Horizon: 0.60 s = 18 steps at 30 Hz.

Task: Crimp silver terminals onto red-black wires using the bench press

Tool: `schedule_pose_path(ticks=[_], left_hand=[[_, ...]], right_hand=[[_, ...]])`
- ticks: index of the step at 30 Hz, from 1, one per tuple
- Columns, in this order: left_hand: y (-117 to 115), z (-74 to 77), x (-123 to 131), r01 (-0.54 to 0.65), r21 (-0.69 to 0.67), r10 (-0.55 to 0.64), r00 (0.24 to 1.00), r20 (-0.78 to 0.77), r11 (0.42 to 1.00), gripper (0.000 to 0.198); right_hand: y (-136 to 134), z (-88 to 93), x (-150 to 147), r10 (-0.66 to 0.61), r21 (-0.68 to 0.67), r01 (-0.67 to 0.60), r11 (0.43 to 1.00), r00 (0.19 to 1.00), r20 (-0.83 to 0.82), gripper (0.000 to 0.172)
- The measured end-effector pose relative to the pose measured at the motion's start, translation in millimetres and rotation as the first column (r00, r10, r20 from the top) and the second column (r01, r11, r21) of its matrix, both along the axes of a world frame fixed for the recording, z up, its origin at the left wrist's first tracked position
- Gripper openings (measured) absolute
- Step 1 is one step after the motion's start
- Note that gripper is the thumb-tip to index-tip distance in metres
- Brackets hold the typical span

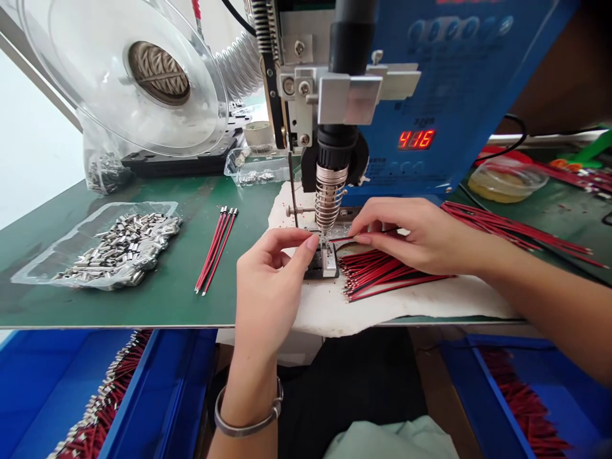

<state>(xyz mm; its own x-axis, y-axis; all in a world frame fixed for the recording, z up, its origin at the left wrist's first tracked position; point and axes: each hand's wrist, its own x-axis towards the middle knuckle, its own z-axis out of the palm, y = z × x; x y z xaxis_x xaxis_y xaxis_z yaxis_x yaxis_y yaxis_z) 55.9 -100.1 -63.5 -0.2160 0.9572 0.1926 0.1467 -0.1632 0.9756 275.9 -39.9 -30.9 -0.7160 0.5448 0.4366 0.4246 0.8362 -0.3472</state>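
At the soldering machine's tip (327, 223), my left hand (268, 287) is closed in a pinch of thumb and forefinger. What sits between those fingertips is too small and hidden to make out. From the right, my right hand (418, 236) pinches a red-and-black wire (340, 239), its end reaching under the tip. Below the tip is a small metal fixture (329, 260) on a dark base. A bundle of red-and-black wires (377, 271) lies under my right hand on white paper (325, 312).
Left on the green table (210, 191) are a clear tray of metal connectors (124, 248) and several wires with metal ends (217, 248). A solder spool (109, 70) stands behind. Blue bins (167, 389) with wires sit below the edge. More wires (516, 229) lie right.
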Motion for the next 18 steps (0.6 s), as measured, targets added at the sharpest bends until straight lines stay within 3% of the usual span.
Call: schedule_pose_path(ticks=[13,18], left_hand=[[-1.2,-0.2,0.8,-0.03,-0.062,0.031,0.999,0.013,0.998,0.026],[-1.2,0.3,1.3,-0.035,-0.043,0.034,0.999,-0.014,0.998,0.026]], right_hand=[[-3.1,-4.4,-8.8,0.0,0.008,0.0,1.0,1.0,-0.029,0.013],[-6.3,-5.0,-11.9,-0.054,0.027,0.054,0.998,0.998,-0.029,0.014]])
